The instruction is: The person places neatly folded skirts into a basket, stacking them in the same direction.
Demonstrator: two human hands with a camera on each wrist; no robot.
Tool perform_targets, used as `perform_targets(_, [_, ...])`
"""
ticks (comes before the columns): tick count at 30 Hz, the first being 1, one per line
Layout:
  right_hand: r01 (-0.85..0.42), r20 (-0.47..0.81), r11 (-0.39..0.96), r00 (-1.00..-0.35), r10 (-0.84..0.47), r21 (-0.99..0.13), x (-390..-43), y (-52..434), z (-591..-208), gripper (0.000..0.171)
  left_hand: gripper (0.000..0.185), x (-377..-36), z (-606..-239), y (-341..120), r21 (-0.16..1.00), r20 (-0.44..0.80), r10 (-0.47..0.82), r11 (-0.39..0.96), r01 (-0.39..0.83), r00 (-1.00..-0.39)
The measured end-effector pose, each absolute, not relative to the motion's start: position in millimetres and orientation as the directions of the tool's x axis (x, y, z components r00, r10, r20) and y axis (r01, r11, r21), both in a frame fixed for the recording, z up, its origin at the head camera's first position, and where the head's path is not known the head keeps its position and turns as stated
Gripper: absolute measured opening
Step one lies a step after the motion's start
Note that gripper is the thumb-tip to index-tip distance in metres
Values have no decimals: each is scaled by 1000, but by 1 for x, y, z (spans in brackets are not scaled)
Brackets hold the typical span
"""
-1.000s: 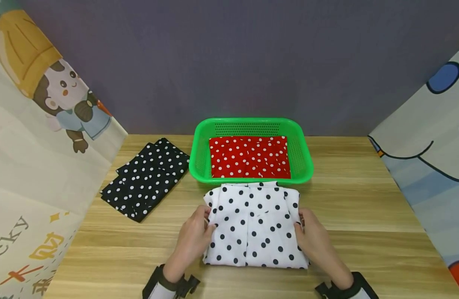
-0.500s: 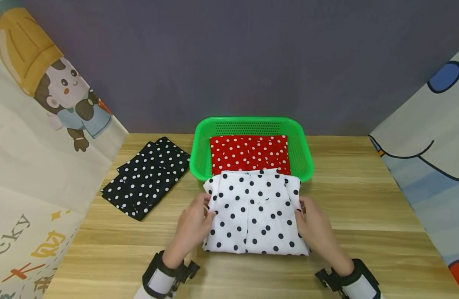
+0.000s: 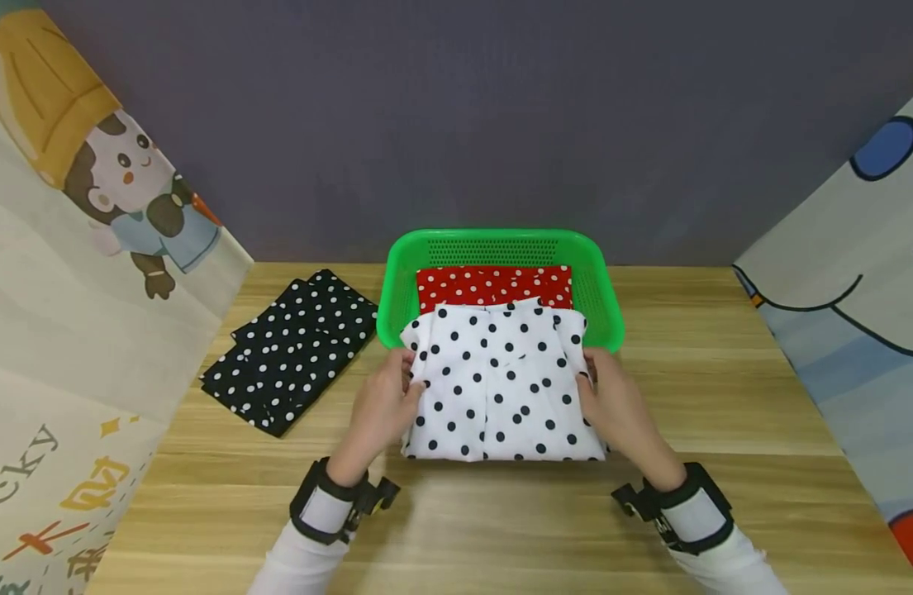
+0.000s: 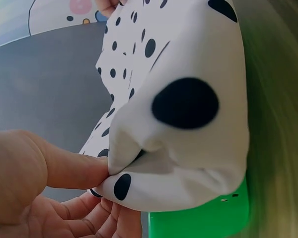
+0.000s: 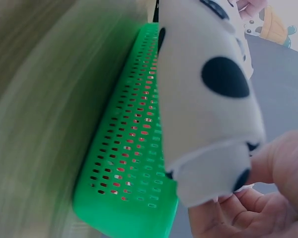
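Gripping the white cloth point(image 3: 501, 380) at its left and right edges, the two hands I follow from my remote seat are both full. The left hand point(image 3: 385, 401) pinches one side between thumb and fingers, and the right hand point(image 3: 618, 405) pinches the other to match; I take that even, two-sided hold to be what keeps the folded layers together and level. I see the cloth raised above the counter point(image 3: 753, 397), its far part over the near side of the green basket point(image 3: 493, 235); whether it touches the rim I cannot tell. Inside that basket the red cloth point(image 3: 493, 285) lies flat, its folded shape probably chosen to suit the space, with its near part hidden from me. To the left, the black cloth point(image 3: 292, 355) lies folded and slanted on the counter, one corner right by the basket, perhaps set aside to leave both hands room.
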State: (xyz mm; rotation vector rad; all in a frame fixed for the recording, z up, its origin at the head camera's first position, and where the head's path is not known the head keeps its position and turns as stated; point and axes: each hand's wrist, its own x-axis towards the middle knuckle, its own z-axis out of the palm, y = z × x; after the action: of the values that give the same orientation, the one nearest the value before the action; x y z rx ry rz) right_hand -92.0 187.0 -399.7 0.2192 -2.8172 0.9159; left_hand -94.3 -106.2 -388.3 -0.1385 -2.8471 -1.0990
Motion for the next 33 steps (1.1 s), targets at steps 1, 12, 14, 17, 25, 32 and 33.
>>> perform_targets(1, [-192,206,800,-975,-87,-569,-95,187,-399,34,33,-97,-387,-106,667,113,54,736,116,-992])
perform_targets(12, [-202,180,763,-977,-114,-614,-127,193,-385,35,30,-132,-371,-104,679,102,72,724,123,-992])
perform_targets(14, [-198,174,764,-978,-114,-614,-132,194,-384,35,30,-137,-369,-103,673,86,73,731,112,-994])
perform_targets(17, [-198,177,767,-978,-111,-611,-139,196,-383,36,32,-144,-368,-102,672,52,69,736,86,-996])
perform_targets(25, [-235,225,777,-967,-123,-585,-155,198,-380,33,33,-161,-368,-101,675,27,58,735,61,-998])
perform_targets(32, [-210,187,785,-975,-123,-583,-166,198,-376,33,35,-173,-365,-101,660,-8,57,750,37,-998])
perform_targets(33, [-206,180,786,-976,-122,-583,-168,198,-375,33,35,-175,-364,-100,657,-8,57,753,38,-998])
